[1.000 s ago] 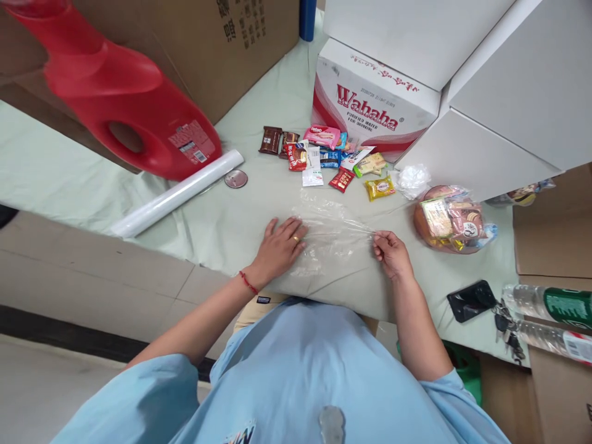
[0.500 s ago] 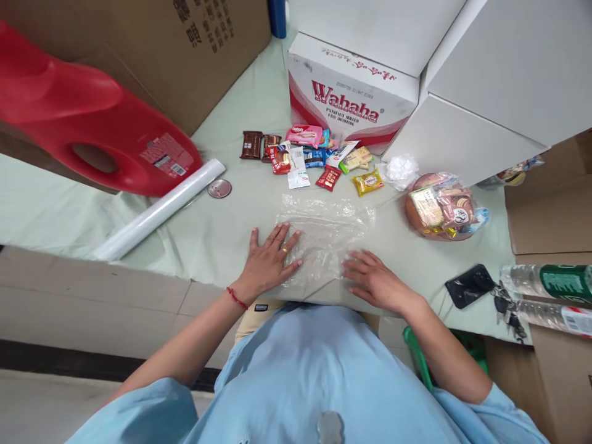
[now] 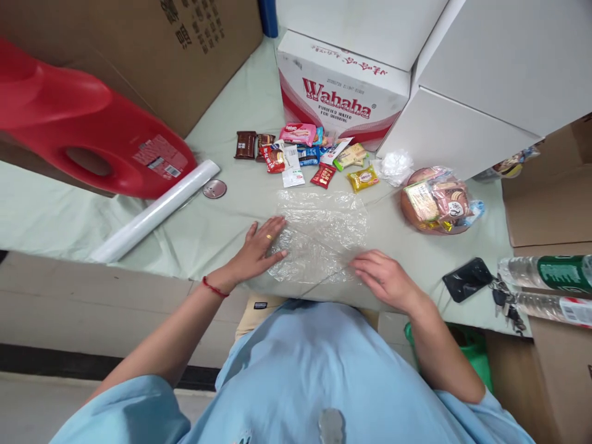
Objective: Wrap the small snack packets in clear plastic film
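A thin, clear plastic bag or film point(image 3: 319, 237) lies spread and wrinkled on the cloth-covered table in front of me. My left hand point(image 3: 259, 250) rests at its left edge, fingers stretched out and thumb apart. At the opposite edge is my right hand point(image 3: 382, 277), its fingers extended and touching the plastic near the lower right corner; the palm is partly hidden. Beyond the plastic lies a loose pile of wrapped snacks, among them a red packet point(image 3: 323, 176), a yellow packet point(image 3: 363, 179), a pink packet point(image 3: 298, 134) and a brown packet point(image 3: 245, 145).
To the left are a white roll point(image 3: 157, 213), a round metal lid point(image 3: 214, 189) and a red jug point(image 3: 92, 123). A Wahaba-like printed carton point(image 3: 342, 92) stands behind. Rightward sit crumpled white plastic point(image 3: 396, 168), a bag of snacks point(image 3: 437, 203), a phone point(image 3: 468, 279), keys point(image 3: 506, 305) and bottles point(image 3: 562, 271).
My left hand has slid left to the edge of the plastic, and my right hand has shifted slightly right. The plastic looks more spread out. The camera view has shifted a little.
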{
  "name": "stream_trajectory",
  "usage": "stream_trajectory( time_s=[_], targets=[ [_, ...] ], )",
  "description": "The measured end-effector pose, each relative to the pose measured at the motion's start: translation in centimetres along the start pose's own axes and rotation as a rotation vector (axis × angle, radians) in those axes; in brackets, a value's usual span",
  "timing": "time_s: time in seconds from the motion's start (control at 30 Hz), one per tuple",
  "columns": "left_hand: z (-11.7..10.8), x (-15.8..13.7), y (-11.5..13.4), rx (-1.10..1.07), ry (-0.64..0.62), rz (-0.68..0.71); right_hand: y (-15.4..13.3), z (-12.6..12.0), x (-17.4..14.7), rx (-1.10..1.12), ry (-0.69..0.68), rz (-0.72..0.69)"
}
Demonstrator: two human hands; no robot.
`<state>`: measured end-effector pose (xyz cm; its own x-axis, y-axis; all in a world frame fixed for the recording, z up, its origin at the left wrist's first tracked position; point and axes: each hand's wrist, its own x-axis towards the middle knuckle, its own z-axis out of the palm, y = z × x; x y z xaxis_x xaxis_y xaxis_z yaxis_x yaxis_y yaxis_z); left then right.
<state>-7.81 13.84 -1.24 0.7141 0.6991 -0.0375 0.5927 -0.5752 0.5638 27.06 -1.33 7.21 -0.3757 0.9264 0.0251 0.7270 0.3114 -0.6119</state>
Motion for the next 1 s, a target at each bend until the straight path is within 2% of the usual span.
stream_trajectory(
  time_s=[0.1, 0.17, 0.23, 0.3, 0.37, 0.47, 0.6, 0.67, 0.8, 0.9, 1.0],
  targets=[
    [-0.9, 0.0, 0.2, -0.040, 0.186, -0.067, -1.7, 4.4, 4.8, -0.011, -0.107, -0.225],
    [-0.8, 0.0, 1.3, 0.007, 0.387, -0.168, -2.8, 7.7, 6.8, -0.078, -0.213, -0.278],
    [-0.3, 0.2, 2.9, 0.064, 0.508, -0.227, -4.0, 10.4, 7.8, -0.128, -0.273, -0.276],
    [0.4, 0.6, 4.3, 0.106, 0.478, -0.196, -5.0, 12.0, 8.0, -0.124, -0.288, -0.287],
    [1.2, 1.1, 5.1, 0.162, 0.382, -0.172, -5.7, 12.5, 8.0, -0.075, -0.270, -0.325],
    [2.3, 1.8, 4.6, 0.251, 0.247, -0.188, -5.0, 11.5, 7.8, -0.032, -0.144, -0.274],
    [2.9, 1.7, 2.9, 0.300, 0.171, -0.139, -0.9, 9.0, 6.0, -0.125, 0.050, 0.022],
    [3.0, 1.5, 2.6, 0.297, 0.170, -0.121, 1.6, 7.2, 4.4, -0.155, 0.051, 0.123],
    [2.9, 1.4, 2.8, 0.275, 0.165, -0.114, 4.7, 2.7, 3.0, -0.137, -0.043, 0.200],
    [2.8, 1.4, 2.9, 0.266, 0.173, -0.117, 5.5, -0.4, 6.3, -0.224, -0.035, 0.278],
    [2.8, 1.3, 2.9, 0.266, 0.171, -0.114, 5.4, -2.1, 13.3, -0.352, -0.016, 0.268]
  ],
)
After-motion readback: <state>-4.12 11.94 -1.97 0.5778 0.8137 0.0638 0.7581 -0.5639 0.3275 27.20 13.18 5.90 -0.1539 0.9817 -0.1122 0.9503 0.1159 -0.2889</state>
